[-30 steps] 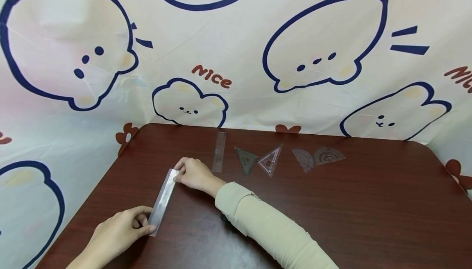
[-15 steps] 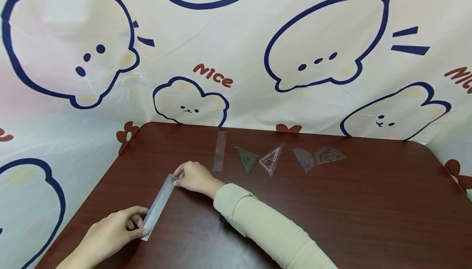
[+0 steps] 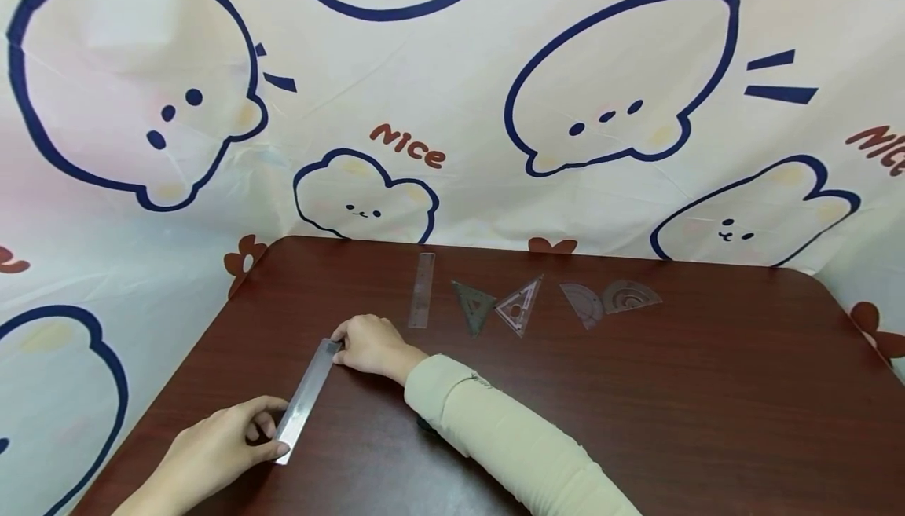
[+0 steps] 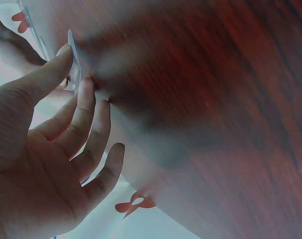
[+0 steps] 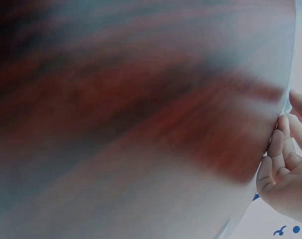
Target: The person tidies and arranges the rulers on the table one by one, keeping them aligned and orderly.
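A clear straight ruler (image 3: 307, 402) slants between both hands at the left of the table in the head view. My left hand (image 3: 221, 444) pinches its near end with thumb and fingers. At the far end, my right hand (image 3: 375, 345) holds it between thumb and fingertips. The left wrist view shows the ruler (image 4: 74, 62) edge-on, with the left thumb on one side and the fingers on the other. Light glares off the ruler's surface in the head view.
A second clear ruler (image 3: 422, 290) lies at the back of the brown table (image 3: 636, 406). To its right lie a dark set square (image 3: 470, 308), a clear set square (image 3: 529, 296) and two protractors, one half-round (image 3: 581, 304) and one ringed (image 3: 629, 296). Patterned cloth (image 3: 467, 68) hangs behind.
Both hands have drawn the ruler slightly toward me and to the left, mostly in the first half second. Its tilt has shifted a little, brightening the glare since half a second ago.
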`<state>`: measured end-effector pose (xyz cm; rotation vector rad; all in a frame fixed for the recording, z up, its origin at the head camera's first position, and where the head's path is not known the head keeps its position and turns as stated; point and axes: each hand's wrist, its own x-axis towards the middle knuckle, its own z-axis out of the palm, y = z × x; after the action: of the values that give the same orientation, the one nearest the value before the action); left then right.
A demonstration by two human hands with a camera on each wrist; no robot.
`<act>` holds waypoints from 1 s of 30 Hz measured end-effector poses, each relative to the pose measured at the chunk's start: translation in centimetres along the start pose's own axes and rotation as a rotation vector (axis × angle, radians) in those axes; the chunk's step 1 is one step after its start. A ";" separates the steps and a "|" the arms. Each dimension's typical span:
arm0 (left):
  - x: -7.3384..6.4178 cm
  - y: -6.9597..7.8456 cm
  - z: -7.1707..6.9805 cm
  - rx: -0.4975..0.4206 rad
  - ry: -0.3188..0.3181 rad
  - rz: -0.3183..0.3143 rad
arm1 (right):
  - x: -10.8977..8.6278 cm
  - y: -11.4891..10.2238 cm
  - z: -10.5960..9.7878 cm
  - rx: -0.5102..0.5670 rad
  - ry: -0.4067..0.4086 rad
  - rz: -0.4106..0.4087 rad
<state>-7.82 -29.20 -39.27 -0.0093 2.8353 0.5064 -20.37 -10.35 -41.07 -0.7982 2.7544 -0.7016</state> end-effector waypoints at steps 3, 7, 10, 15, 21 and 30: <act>-0.1 -0.3 0.1 0.010 0.003 0.011 | 0.0 0.0 0.2 -0.009 -0.013 -0.019; -0.1 -0.4 0.2 0.026 0.005 0.022 | 0.0 0.1 0.4 -0.006 -0.028 -0.030; 0.0 -0.3 0.3 0.036 0.008 0.020 | -0.2 0.2 0.4 -0.001 -0.030 -0.035; 0.0 0.5 0.5 0.023 0.018 0.021 | -0.4 0.6 0.4 0.027 -0.040 -0.036; -0.1 1.9 1.1 -0.003 0.080 0.071 | -0.4 0.9 0.1 0.097 -0.057 -0.018; 0.7 3.2 0.4 0.003 0.163 0.179 | -0.2 1.3 -1.2 0.135 -0.038 -0.075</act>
<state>-8.59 -26.00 -38.68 0.2147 3.0135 0.5624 -21.12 -8.82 -40.69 -0.8790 2.6229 -0.8675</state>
